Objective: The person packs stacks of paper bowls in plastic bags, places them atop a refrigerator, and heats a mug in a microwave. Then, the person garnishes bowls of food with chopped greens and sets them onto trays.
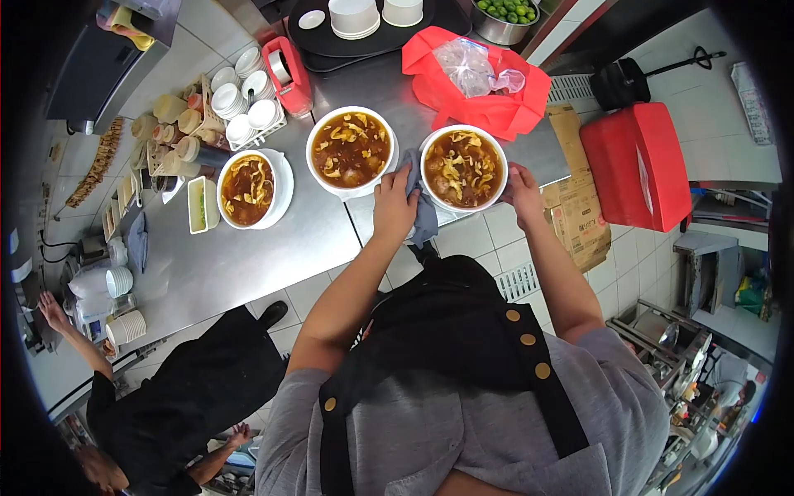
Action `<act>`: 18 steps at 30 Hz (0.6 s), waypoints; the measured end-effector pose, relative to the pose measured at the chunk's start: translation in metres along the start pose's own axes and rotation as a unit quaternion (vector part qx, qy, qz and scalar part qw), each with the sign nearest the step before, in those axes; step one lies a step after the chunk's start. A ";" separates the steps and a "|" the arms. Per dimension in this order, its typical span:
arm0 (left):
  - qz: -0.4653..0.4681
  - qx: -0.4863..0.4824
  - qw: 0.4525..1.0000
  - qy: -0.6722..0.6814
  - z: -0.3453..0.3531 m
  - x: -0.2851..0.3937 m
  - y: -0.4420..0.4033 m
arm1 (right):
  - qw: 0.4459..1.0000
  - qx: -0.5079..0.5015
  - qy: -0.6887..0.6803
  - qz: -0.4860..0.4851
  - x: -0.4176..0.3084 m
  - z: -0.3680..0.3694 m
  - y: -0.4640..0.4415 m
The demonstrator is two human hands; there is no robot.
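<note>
Three white bowls of brown soup with yellow egg-like strips stand on the steel counter (310, 240). My right hand (523, 195) is at the right rim of the right bowl (464, 169), fingers bent against it. Between that bowl and the middle bowl (351, 150), my left hand (396, 203) has its fingers curled over a grey-blue cloth (424, 217). The middle bowl rests on a white plate. Further left, the third bowl (246, 190) sits on a white plate (282, 188), beside a narrow tray of chopped greens (198, 205).
Behind the bowls are a red bag (529, 87) holding clear plastic, a red dispenser (287, 76) and stacked small dishes (240, 101). A red box (637, 165) stands at the right near cardboard (575, 215). A co-worker in black (186, 397) is at the lower left.
</note>
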State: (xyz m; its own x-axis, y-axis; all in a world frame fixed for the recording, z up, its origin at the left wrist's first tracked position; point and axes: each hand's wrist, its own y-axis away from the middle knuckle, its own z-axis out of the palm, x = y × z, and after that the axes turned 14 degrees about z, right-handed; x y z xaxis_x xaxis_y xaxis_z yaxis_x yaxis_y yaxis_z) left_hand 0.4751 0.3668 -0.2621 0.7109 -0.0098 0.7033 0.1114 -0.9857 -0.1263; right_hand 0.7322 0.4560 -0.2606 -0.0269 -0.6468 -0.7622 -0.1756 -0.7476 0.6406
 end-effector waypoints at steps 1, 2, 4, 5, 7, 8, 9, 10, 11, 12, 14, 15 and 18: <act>0.007 -0.007 1.000 0.008 0.000 0.000 0.001 | 0.998 -0.048 0.020 0.018 -0.003 0.004 0.000; 0.014 -0.015 1.000 0.016 0.000 -0.001 0.004 | 0.994 -0.097 0.040 0.036 -0.004 0.005 -0.002; 0.019 0.037 0.998 0.036 0.001 0.002 0.011 | 0.992 -0.105 0.047 0.048 -0.002 0.005 -0.007; 0.027 0.092 0.994 0.058 0.001 0.004 0.013 | 0.991 -0.112 0.054 0.055 -0.004 0.005 -0.008; 0.031 0.130 0.988 0.080 0.003 0.011 0.017 | 0.990 -0.115 0.044 0.076 -0.005 0.005 -0.007; 0.034 0.166 0.980 0.102 0.002 0.018 0.020 | 0.988 -0.117 0.034 0.098 -0.004 0.005 -0.003; 0.030 0.168 0.980 0.101 0.001 0.026 0.023 | 0.987 -0.119 0.037 0.100 -0.001 0.007 0.000; 0.024 0.149 0.983 0.108 -0.001 0.033 0.025 | 0.988 -0.115 0.034 0.100 0.001 0.009 0.004; 0.018 0.131 0.985 0.114 -0.002 0.039 0.027 | 0.988 -0.111 0.030 0.100 0.004 0.011 0.006; 0.016 0.134 0.984 0.112 0.001 0.041 0.030 | 0.988 -0.114 0.032 0.100 0.006 0.011 0.009; 0.006 0.139 0.979 0.150 0.010 0.040 0.037 | 0.990 -0.111 0.032 0.086 0.010 0.014 0.013; 0.011 0.124 0.981 0.151 0.013 0.039 0.041 | 0.989 -0.113 0.032 0.085 0.011 0.014 0.014; 0.013 0.113 0.974 0.197 0.023 0.040 0.052 | 0.990 -0.117 0.022 0.076 0.013 0.014 0.016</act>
State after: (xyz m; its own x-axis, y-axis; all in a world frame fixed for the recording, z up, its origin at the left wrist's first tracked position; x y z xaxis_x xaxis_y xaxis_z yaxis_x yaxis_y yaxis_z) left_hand 0.5249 0.3185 -0.2565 0.3981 -0.1418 0.9063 0.2793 -0.9224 -0.2670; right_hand 0.7150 0.4379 -0.2616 0.0078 -0.7564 -0.6541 0.0611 -0.6525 0.7553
